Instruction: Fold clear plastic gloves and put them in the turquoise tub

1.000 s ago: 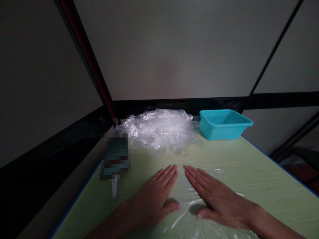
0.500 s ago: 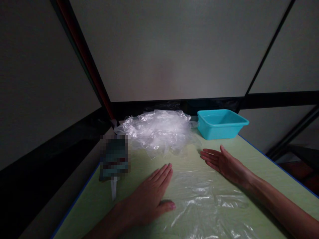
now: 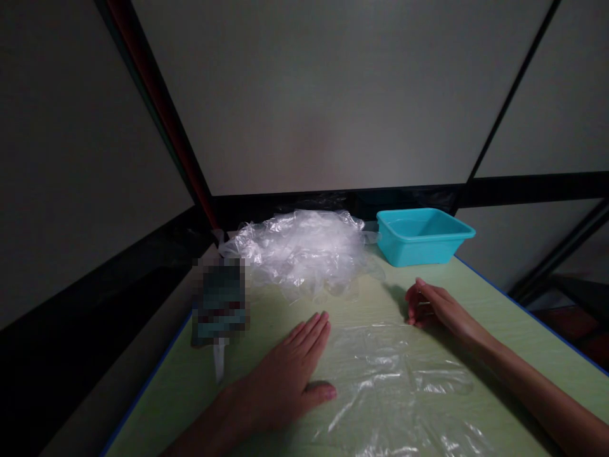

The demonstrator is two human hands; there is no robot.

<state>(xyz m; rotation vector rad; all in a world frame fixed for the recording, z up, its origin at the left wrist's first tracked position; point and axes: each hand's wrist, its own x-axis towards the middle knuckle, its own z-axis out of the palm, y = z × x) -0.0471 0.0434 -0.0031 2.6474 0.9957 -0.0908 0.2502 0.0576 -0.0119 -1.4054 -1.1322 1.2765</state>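
A thin clear plastic sheet, perhaps a bag (image 3: pixel 380 381), lies spread and lightly wrinkled on the table in front of me. My left hand (image 3: pixel 290 374) rests flat beside its left edge, fingers together and stretched out, thumb apart and near the plastic. Over by the sheet's upper right corner, my right hand (image 3: pixel 438 308) hovers a little above the table. Its fingers are loosely curled with a gap below the thumb, and I see nothing in them. Behind the hands sits a crumpled heap of clear plastic (image 3: pixel 304 247).
A turquoise plastic basin (image 3: pixel 423 247) stands at the back right of the pale green table (image 3: pixel 190 406). At the left edge is a dark, blurred-out object (image 3: pixel 221 304) with a white strip (image 3: pixel 219 362) below it. Grey wall panels rise behind.
My right hand has drawn back slightly to the right, and its fingers went from stretched out to curled. My left hand, the plastic and the basin stay put.
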